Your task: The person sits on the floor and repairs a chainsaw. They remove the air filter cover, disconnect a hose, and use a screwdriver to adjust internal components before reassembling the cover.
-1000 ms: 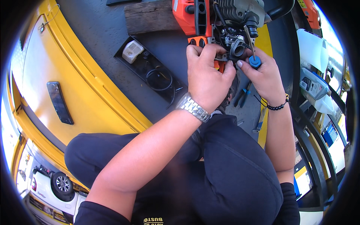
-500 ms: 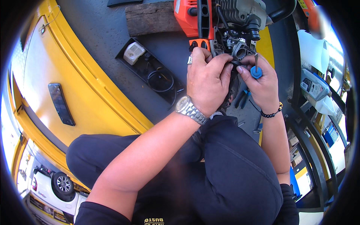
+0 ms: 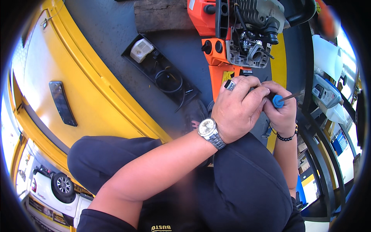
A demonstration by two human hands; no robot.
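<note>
A partly dismantled chainsaw [image 3: 216, 52] with an orange body lies in front of me, its finned engine and carburetor [image 3: 255, 52] exposed. My left hand [image 3: 239, 104] is over its rear part, closer to me than the carburetor. Its thumb and fingers are pinched together, touching my right hand's fingertips; whatever small thing lies between them is mostly hidden. My right hand [image 3: 281, 112] is closed, with a screwdriver [image 3: 278, 101] tucked in it. The blue handle faces the left hand, and the thin shaft sticks out to the right.
Left of the chainsaw, a black tray [image 3: 127, 53] holds a white part [image 3: 141, 50] and a black cable [image 3: 169, 91]. Behind it is a wooden block [image 3: 164, 17]. A phone [image 3: 62, 103] lies on the yellow-edged surface at left. A plastic jug [image 3: 327, 91] stands at right.
Both hands have drawn back from the carburetor toward me and slightly right, uncovering it and the orange body. The screwdriver's shaft has swung from pointing away to pointing right.
</note>
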